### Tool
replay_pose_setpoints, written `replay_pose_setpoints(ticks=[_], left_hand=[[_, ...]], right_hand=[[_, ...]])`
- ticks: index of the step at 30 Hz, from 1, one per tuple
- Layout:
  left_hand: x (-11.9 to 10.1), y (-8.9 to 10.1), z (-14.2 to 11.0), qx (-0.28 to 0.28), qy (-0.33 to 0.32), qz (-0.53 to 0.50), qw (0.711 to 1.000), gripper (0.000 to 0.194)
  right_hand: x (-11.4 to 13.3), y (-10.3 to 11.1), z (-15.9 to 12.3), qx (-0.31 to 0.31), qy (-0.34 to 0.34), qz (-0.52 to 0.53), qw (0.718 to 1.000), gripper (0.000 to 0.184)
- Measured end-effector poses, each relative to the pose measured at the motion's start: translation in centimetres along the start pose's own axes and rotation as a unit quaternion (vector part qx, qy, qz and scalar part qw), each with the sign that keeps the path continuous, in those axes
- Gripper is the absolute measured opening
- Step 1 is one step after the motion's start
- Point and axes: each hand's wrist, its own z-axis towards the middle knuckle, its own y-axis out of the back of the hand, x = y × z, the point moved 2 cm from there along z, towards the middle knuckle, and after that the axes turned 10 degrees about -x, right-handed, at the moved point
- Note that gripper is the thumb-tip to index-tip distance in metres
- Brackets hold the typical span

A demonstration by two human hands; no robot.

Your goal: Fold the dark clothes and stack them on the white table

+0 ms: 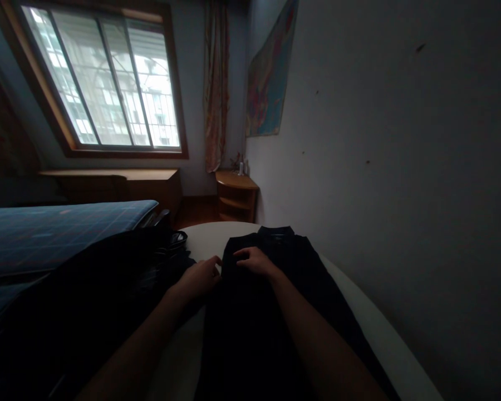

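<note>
We have a long black cloth shirt with a collar on the pale table with a smooth round edge, and it lies flat between the wall and a dark, lumpy pile that looks like clothes. The shirt's collar is at the far end, and the bottom runs out of view near us. Our left hand is at the shirt's left edge with its fingers bent; it is too dark for us to tell if they pinch the cloth. Our right hand is over the upper part of the shirt, a little below the collar, with its fingers part way apart, and we see no cloth between them. As we judge it, the laying out looks mostly done, and the neat folding looks like the part that is left. The part we see is long, with no fold across its middle that we can make out. We cannot tell where the left sleeve is. The pile beside our left arm is all jumbled, so nothing there looks done yet.
</note>
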Motion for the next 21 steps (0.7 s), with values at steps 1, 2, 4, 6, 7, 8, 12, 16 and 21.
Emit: replay_pose_setpoints(ticks=[1,2,4,6,7,8,12,16,21], left_hand=[[0.1,-0.1,0.1,0.007,-0.005,-0.007,1.000,0.034],[0.2,-0.2,0.1,0.011,-0.007,-0.012,1.000,0.033],[0.3,-0.3,0.2,0.015,-0.006,-0.023,1.000,0.032],[0.4,-0.5,0.3,0.017,0.002,-0.031,0.999,0.031],[0.5,-0.5,0.4,0.019,0.007,-0.033,0.999,0.031],[0.5,-0.6,0.4,0.019,0.012,-0.035,0.999,0.029],[0.4,-0.8,0.5,0.015,0.022,-0.034,0.999,0.023],[0.4,-0.9,0.5,0.006,0.020,-0.025,0.999,0.019],[0.7,-1.2,0.7,-0.005,0.022,-0.015,1.000,0.012]], right_hand=[[0.0,0.0,0.0,0.000,0.001,0.012,1.000,0.027],[0.0,0.0,0.1,-0.004,0.002,0.024,1.000,0.024],[-0.1,0.2,0.4,-0.022,0.003,0.046,0.999,0.024],[-0.2,0.5,0.6,-0.048,0.000,0.061,0.997,0.027],[-0.3,0.6,0.7,-0.062,-0.004,0.066,0.996,0.028],[-0.4,0.7,0.8,-0.074,-0.008,0.070,0.995,0.028],[-0.6,0.2,0.7,-0.088,-0.023,0.081,0.993,0.029],[-0.2,-0.1,0.5,-0.055,-0.012,0.092,0.994,0.021],[-0.4,1.4,1.1,-0.097,-0.028,0.082,0.992,0.024]])
